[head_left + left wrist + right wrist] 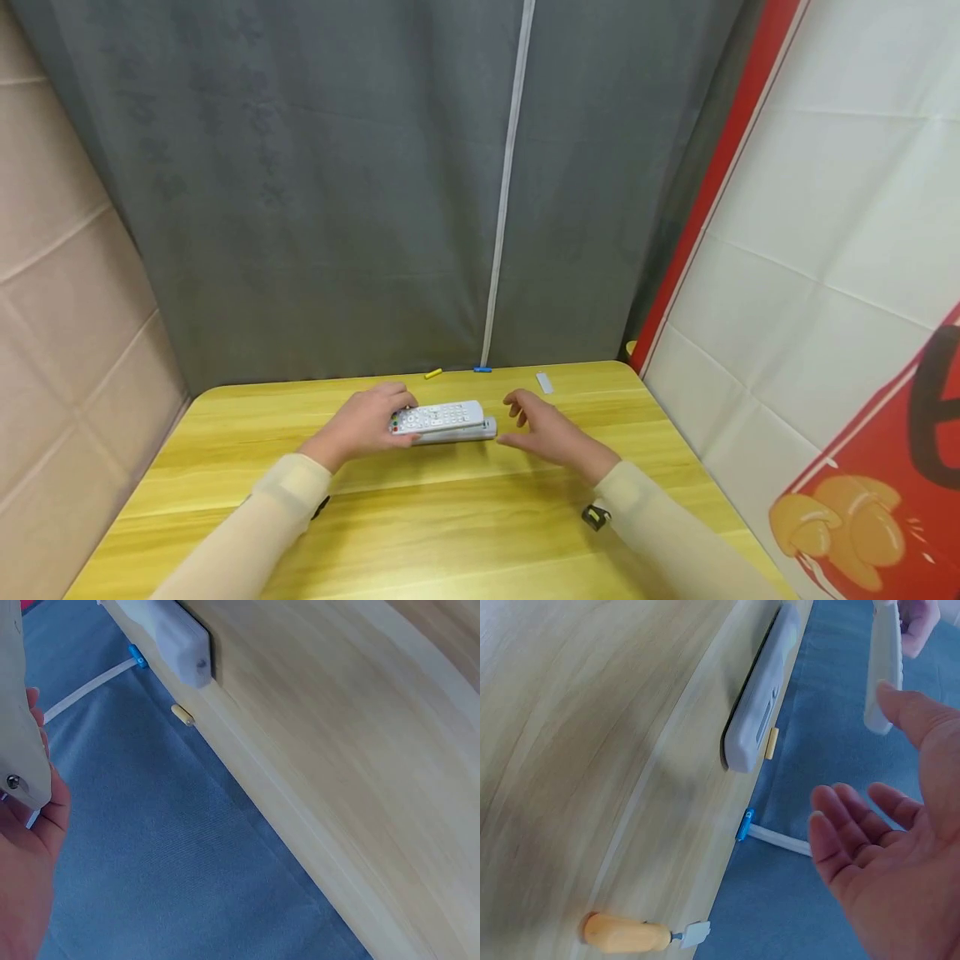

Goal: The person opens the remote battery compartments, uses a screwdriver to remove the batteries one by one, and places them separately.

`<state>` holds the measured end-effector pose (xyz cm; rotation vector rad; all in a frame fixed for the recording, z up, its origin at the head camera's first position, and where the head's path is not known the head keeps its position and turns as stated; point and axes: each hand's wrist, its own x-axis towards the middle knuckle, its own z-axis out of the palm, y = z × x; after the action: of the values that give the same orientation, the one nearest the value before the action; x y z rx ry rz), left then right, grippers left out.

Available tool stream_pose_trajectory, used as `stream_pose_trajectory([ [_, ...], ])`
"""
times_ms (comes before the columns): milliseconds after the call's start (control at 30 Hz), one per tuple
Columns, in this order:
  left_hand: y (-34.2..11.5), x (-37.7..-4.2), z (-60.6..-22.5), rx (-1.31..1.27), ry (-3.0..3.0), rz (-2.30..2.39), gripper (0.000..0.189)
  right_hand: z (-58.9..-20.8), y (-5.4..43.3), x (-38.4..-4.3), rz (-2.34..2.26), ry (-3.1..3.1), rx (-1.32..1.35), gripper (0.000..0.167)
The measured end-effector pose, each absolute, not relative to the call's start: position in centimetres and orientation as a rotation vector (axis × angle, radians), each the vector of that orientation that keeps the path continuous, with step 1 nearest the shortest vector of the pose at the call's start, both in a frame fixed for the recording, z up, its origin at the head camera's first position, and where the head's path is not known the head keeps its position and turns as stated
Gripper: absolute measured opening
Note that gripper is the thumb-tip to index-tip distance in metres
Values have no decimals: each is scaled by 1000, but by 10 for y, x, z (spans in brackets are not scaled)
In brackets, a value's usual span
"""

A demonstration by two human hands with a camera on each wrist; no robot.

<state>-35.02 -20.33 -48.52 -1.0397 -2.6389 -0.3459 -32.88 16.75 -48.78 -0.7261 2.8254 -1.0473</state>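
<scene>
My left hand [366, 422] grips a white remote control [444, 416] by its left end, with the buttons facing up. In the left wrist view a small round metal spot shows at the end of the remote [16, 739]. Below it, a long grey-white casing [759, 697] with a rounded end and a recess lies on the table; the remote partly hides it in the head view. My right hand [546, 429] holds nothing, its fingers loosely bent and spread beside the right ends of both. Its thumb overlaps the remote's end in the right wrist view.
Along the table's back edge lie a small yellow cylinder [432, 373], a small blue one [482, 369] and a flat white piece [544, 382]. An orange-handled tool [626, 933] lies close to that piece. A grey curtain [337, 208] hangs behind the wooden table [420, 533].
</scene>
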Motion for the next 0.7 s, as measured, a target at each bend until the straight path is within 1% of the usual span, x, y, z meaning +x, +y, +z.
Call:
stream_pose_trajectory([
  [267, -192, -349, -486, -1043, -2637, -371, 39, -485, 150, -328, -1077, 2848, -874, 73],
  [367, -188, -350, -486, -1048, -2640, -366, 39, -482, 146, -328, -1074, 2841, -895, 75],
  [533, -182, -349, -488, -1057, -2645, -378, 39, -479, 141, -328, -1080, 2836, -942, 73],
  [700, -176, -347, -488, -1070, -2647, -399, 38, -478, 135, -327, -1024, 2865, -1041, 65],
])
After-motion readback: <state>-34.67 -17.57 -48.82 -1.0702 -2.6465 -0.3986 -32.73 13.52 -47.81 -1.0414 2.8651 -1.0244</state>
